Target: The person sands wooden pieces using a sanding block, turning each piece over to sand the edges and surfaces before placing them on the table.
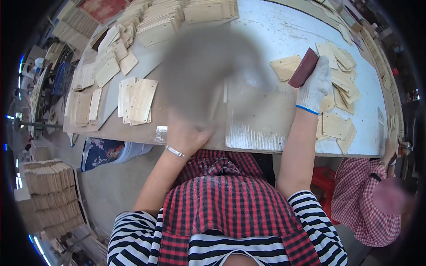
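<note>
My right hand, in a white knit glove with a blue cuff, grips a dark red sanding block above the right side of the table. Beside it lie a thin wooden plate and a loose heap of similar plates. Bare and wearing a bracelet, my left hand rests by the table's front edge. A grey blur covers its fingers, so whether it holds anything is hidden. To its left, several wooden plates with small corner holes overlap on the table.
Long rows of stacked plates stand at the table's back left, with looser piles nearer. The table's front edge runs close to my apron. On the floor at left is a tall stack of boards. Another person is at right.
</note>
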{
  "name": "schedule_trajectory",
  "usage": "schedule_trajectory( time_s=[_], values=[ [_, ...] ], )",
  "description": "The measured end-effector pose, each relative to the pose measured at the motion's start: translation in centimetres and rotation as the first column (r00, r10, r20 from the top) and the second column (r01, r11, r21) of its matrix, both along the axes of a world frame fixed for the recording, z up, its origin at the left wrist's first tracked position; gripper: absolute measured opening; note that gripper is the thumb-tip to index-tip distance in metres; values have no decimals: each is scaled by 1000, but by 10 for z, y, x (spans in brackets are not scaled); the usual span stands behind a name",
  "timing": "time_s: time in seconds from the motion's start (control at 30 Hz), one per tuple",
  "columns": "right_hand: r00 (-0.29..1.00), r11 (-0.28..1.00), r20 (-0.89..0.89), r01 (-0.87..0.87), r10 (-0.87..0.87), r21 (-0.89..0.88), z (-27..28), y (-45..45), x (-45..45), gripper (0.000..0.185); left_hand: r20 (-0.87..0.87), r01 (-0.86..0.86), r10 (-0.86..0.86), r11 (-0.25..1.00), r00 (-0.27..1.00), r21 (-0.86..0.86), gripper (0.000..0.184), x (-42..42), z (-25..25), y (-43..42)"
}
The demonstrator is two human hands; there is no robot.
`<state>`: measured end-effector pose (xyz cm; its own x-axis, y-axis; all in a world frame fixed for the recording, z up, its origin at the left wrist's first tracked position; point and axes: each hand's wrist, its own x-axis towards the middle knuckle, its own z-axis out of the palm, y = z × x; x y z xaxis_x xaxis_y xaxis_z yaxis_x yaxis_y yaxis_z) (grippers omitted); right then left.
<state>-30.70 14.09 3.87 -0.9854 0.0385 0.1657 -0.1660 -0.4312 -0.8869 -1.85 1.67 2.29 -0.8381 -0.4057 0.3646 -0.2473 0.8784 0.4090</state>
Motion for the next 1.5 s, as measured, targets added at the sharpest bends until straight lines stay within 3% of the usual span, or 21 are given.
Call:
schedule_trajectory(
  time_s=[0.07, 0.27, 0.3, 0.37, 0.4, 0.43, 0.47, 0.5, 0.57, 0.73, 0.83, 0.93, 1.0, 1.03, 1.07, 1.13, 1.17, 1.3, 1.4, 1.43, 1.5],
  values=[
    [999, 998, -32, -43, 44, 39, -14, -2, -5, 29, 24, -68, 69, 997, 997, -46, 54, -7, -32, -2],
    [941, 911, -134, -254, 310, 327, -16, -17, 22, 23, -21, -83, 90, 975, 996, 208, 52, -2, -37, -4],
    [846, 821, -238, -332, 477, 464, -22, -17, 22, 21, -23, -88, 95, 973, 995, 214, 52, 2, -33, -7],
    [778, 501, -140, -246, 613, 830, 4, -39, 75, 22, -90, -76, 81, 995, 993, 66, 36, 15, -28, -15],
    [621, 432, -333, -9, 709, 902, 3, -47, 97, 27, -88, -77, 84, 994, 993, 75, 36, 18, -27, -16],
    [605, 526, -314, -208, 731, 825, 16, -61, 128, 33, -116, -103, 117, 988, 986, 115, 37, 18, -27, -16],
    [427, 420, -409, 72, 807, 905, 6, -72, 131, 38, -141, -130, 153, 979, 978, 156, 39, 18, -27, -16],
    [424, 409, -398, 69, 814, 910, 2, -86, 125, 38, -138, -135, 159, 977, 978, 168, 39, 15, -25, -15],
    [315, 254, -332, 262, 889, 931, -1, -118, 106, 25, -208, -217, 233, 971, 950, 99, 39, 11, -17, -9],
    [415, 180, -308, 318, 856, 931, 11, -148, 77, 20, -132, -183, 200, 975, 971, 128, 45, 17, -27, -17],
    [282, 296, -364, 255, 888, 920, 5, -117, 106, 18, -212, -131, 180, 965, 961, 226, 51, 27, -24, -16],
    [226, 241, -314, 302, 922, 923, -5, -92, 150, 16, -321, -20, 166, 910, 932, 414, 61, 40, -13, -20],
    [214, 237, -328, 364, 920, 901, -15, -109, 136, 15, -239, -191, 253, 948, 938, 254, 55, 47, -17, -23],
    [209, 226, -332, 410, 920, 884, -18, -125, 123, 14, -181, -185, 187, 982, 966, 28, 44, 38, -2, -17],
    [198, 225, -350, 468, 916, 854, -17, -141, 112, 14, -174, -181, 181, 983, 968, 15, 44, 29, -2, -11],
    [215, 238, -395, 519, 893, 821, -9, -160, 93, 13, -66, -191, 201, 972, 977, 134, 37, 17, -17, -6],
    [208, 247, -403, 523, 892, 816, -3, -156, 88, 13, -70, -136, 145, 985, 987, 109, 64, 12, -45, -11],
    [804, 227, -144, 10, 578, 974, 14, -119, 63, 52, -72, -156, 173, 968, 982, 197, 63, -5, -49, 1],
    [892, 137, -24, -43, 452, 990, 24, -74, 51, 57, -354, -164, 172, 985, 919, 54, 32, -11, -60, 3],
    [895, 143, -30, -38, 445, 989, 19, -59, 40, 57, -358, -156, 163, 987, 919, 49, 32, -8, -48, 2],
    [832, 202, -21, -110, 554, 973, -5, -36, 27, 55, 48, -176, 173, 983, 984, 52, 29, 11, -20, -1]
  ],
)
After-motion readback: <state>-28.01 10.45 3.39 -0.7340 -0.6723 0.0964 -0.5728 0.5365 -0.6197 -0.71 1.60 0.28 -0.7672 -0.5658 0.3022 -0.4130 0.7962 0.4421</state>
